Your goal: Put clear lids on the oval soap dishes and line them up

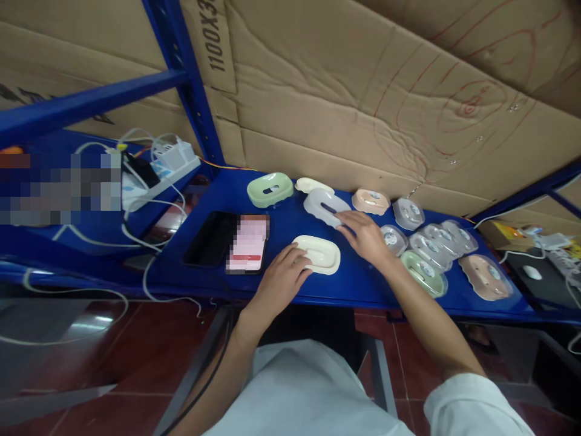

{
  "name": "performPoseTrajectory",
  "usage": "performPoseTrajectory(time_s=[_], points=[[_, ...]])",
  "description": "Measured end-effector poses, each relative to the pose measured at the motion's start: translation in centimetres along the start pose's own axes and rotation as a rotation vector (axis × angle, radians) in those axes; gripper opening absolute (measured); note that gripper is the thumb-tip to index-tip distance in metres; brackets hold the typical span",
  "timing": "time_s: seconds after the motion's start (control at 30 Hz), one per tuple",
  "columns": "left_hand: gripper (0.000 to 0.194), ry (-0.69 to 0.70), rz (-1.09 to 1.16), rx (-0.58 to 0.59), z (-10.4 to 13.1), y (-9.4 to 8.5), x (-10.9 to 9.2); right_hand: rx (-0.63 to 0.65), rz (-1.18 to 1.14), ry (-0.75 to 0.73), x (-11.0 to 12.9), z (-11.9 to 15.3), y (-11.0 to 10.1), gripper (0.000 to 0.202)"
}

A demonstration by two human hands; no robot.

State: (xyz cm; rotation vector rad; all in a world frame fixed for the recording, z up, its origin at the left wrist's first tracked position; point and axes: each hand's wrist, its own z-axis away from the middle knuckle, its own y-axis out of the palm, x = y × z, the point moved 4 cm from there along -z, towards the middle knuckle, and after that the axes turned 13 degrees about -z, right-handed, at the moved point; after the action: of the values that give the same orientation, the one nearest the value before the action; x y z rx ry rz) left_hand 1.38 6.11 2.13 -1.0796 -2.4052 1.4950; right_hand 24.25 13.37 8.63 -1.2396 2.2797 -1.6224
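My left hand (285, 274) grips the left end of a shallow cream oval soap dish (325, 254) lying on the blue table, its fingers over the rim and the thumb at the near side. My right hand (364, 237) pinches the near right end of a pale greyish-white soap dish (320, 206) with a long slot in its base. That dish sits just behind the cream one, slightly tilted. Beyond it lies another cream piece (314, 186), partly hidden. A green slotted dish (270, 190) stands at the back left.
Two phones (247, 245) lie to the left, one dark and one lit. Several dishes in clear packaging (429, 251) crowd the right side, with a peach one (371, 201) behind. Cardboard (318, 91) walls the back, and a blue shelf post (190, 91) rises at the left.
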Motion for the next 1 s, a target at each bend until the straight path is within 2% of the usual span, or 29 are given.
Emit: performPoseTrajectory(time_s=[0.13, 0.27, 0.33, 0.43, 0.5, 0.57, 0.7, 0.77, 0.83, 0.93, 1.0], points=[[0.007, 0.017, 0.033, 0.014, 0.6, -0.3, -0.2, 0.082, -0.024, 0.008, 1.6, 4.1, 0.6, 0.037], [0.008, 0.004, 0.053, 0.017, 1.0, -0.3, -0.2, 0.104, -0.02, 0.04, 2.3, 5.7, 1.1, 0.035], [0.022, -0.054, 0.073, 0.009, 1.0, -0.2, -0.1, 0.085, -0.035, 0.034, 2.9, 5.9, 1.0, 0.035], [0.055, -0.174, 0.099, -0.014, 1.0, -0.3, 0.2, 0.106, -0.059, 0.001, 4.1, 6.2, 1.2, 0.036], [0.069, -0.193, 0.099, -0.014, 0.9, -0.3, 0.2, 0.137, -0.066, -0.035, 5.1, 6.6, 1.6, 0.037], [0.067, -0.156, 0.069, -0.015, 0.8, -0.3, 0.2, 0.157, -0.042, -0.065, 5.9, 7.3, 2.0, 0.037], [0.04, -0.06, -0.014, -0.033, 0.9, -0.2, 0.3, 0.199, 0.011, -0.114, 6.8, 8.3, 2.4, 0.036], [0.034, -0.045, -0.025, -0.027, 1.0, -0.1, 0.3, 0.235, -0.041, -0.112, 6.4, 7.6, 2.1, 0.035], [0.034, -0.049, -0.022, -0.021, 1.0, -0.1, 0.3, 0.23, -0.097, -0.064, 5.0, 5.6, 1.9, 0.036], [0.035, -0.073, -0.003, -0.03, 1.1, -0.1, 0.1, 0.135, -0.042, 0.103, 1.4, 0.8, 2.1, 0.044], [0.035, -0.088, 0.02, -0.035, 1.2, -0.1, 0.0, 0.124, 0.068, 0.268, -1.3, -2.1, 3.2, 0.052]])
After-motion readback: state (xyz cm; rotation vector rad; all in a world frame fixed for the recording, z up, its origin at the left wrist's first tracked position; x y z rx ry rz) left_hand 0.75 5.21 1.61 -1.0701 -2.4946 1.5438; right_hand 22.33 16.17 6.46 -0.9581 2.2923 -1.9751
